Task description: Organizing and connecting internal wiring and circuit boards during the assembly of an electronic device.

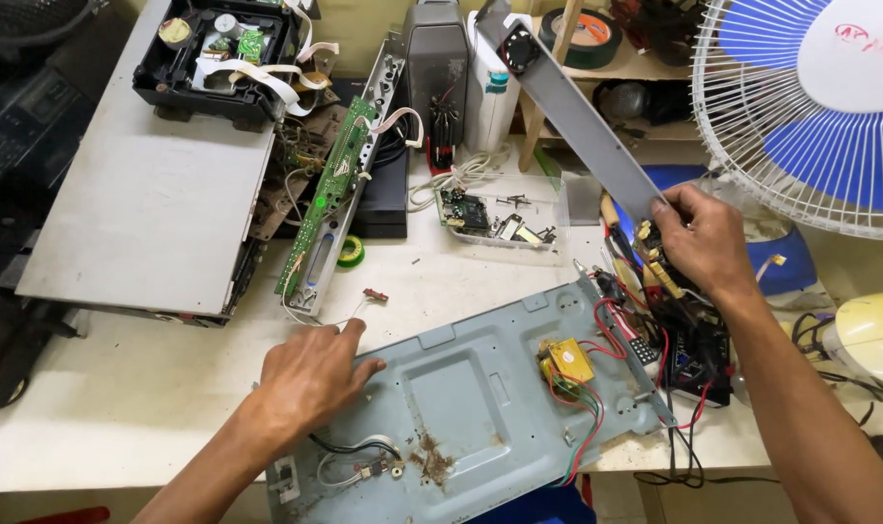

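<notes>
The person stands over a cluttered white workbench (121, 408) with both bare hands out. The right hand (701, 238) is closed around the lower end of a long grey metal panel (582, 121), pinching it between thumb and fingers so that it rises at a slant up and away to the left, clear of the bench, its far end carrying a small round black fan (519, 47). The left hand (310, 374) rests palm down with fingers loosely spread, holding nothing; it lies on the bench at the upper left edge of a pale blue-grey metal chassis plate (461, 398), touching or just beside its rim. That plate lies flat in front of the person, with a rust patch near its near edge and a small yellow transformer (567, 359) on its right part, red, green and black wires (597, 388) trailing from it. Just beyond the left hand's fingertips sits a small red connector (375, 294) on thin white leads. Behind it a long green circuit board (330, 189) leans in a metal front frame, next to a large grey cover (150, 194). A clear plastic tray (504, 218) holds screws and a small board. A blue-bladed fan (810, 107) stands at the right.
</notes>
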